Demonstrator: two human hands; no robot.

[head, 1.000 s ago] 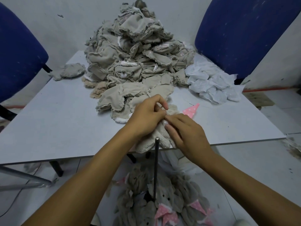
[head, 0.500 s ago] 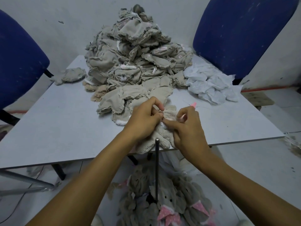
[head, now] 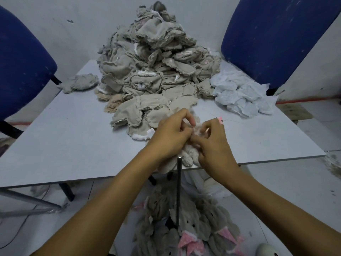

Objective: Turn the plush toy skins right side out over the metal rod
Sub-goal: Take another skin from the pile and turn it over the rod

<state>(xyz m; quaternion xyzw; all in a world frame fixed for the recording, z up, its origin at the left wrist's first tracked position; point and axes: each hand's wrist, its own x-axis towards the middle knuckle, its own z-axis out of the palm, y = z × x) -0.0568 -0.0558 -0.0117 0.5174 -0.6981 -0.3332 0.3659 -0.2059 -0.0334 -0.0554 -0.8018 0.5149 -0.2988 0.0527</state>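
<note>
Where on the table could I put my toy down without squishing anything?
The widest bare patch of the table lies on its left side, between the big beige skin pile and the near edge. A smaller bare patch sits at the right, below the white fabric heap. The middle and back are crowded, and both hands work at the near edge by the metal rod.

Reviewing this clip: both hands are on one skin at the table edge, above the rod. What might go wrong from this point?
1. The metal rod has its tip right below the left hand and right hand; a hard push down could jab a palm.
2. The plush skin overhangs the table edge and could slip to the floor.
3. The tall unturned pile sits close and might slump into the work.
</note>
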